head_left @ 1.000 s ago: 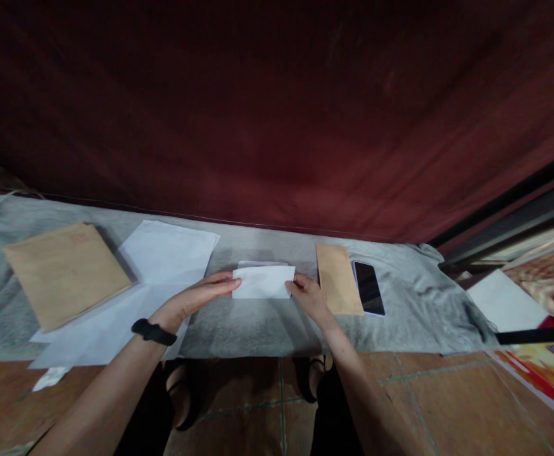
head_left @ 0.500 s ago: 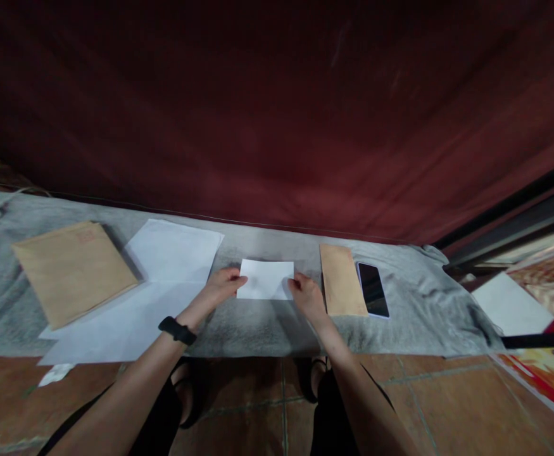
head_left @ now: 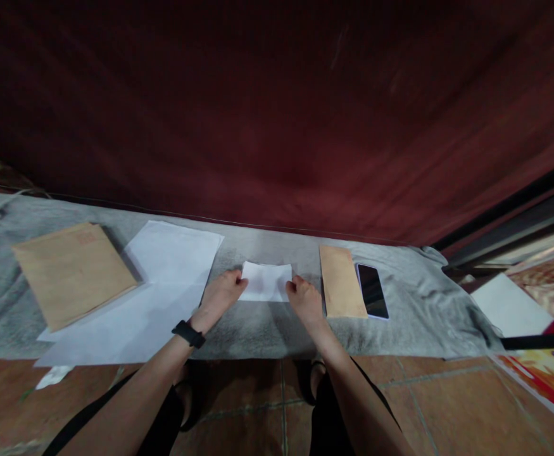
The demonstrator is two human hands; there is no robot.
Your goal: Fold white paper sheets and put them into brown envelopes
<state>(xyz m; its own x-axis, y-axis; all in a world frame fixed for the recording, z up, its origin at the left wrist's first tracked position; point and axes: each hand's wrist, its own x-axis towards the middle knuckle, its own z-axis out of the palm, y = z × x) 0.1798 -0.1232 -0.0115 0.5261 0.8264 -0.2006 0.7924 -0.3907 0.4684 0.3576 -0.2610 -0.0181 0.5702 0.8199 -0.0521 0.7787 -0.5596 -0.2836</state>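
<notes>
A small white sheet of paper (head_left: 267, 282), apparently folded, is stretched between my two hands just over the grey cloth. My left hand (head_left: 224, 292) pinches its left edge, thumb on top. At the opposite edge, my right hand (head_left: 305, 300) grips the paper with curled fingers. The far edge of the paper looks slightly wavy, with a second layer showing. Just right of my right hand lies a brown envelope (head_left: 343, 282), and a phone (head_left: 372, 291) with a dark screen rests against it.
Larger white sheets (head_left: 172, 253) lie to the left, partly under a stack of brown envelopes (head_left: 75, 272). Grey cloth (head_left: 419, 304) covers the long surface, which ends at a dark red hanging (head_left: 267, 126) behind. A colourful printed box (head_left: 547, 373) sits at lower right.
Both hands have closed further around the paper's edges, and its far edge has gone from straight to slightly wavy. The left wrist has shifted a little to the right.
</notes>
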